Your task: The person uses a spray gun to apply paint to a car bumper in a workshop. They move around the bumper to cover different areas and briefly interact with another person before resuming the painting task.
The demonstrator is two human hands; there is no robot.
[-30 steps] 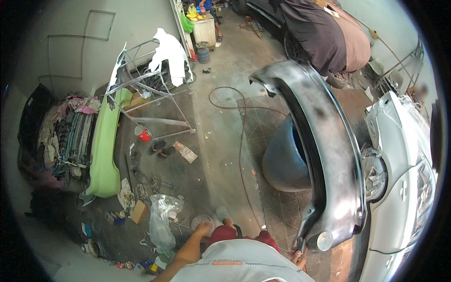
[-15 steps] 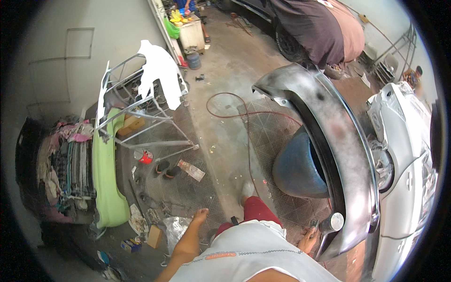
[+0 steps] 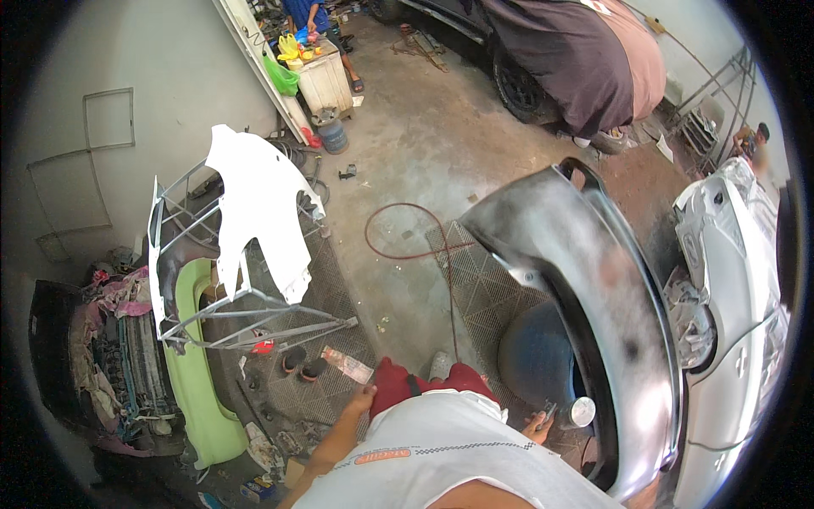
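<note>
Head view: spray gun (image 3: 550,413), clasped in right grip (image 3: 538,426), just beside bumper (image 3: 612,284); careless swing could knock cup (image 3: 581,412) into mottled panel. Left grip (image 3: 362,398) beside shorts (image 3: 471,383), clenched or released, cannot tell. Hose (image 3: 450,297) on floor (image 3: 407,182) near foot (image 3: 441,365) could cause stumble.

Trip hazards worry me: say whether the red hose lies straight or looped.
Looped: the red hose curls round and crosses itself on the floor.
</note>
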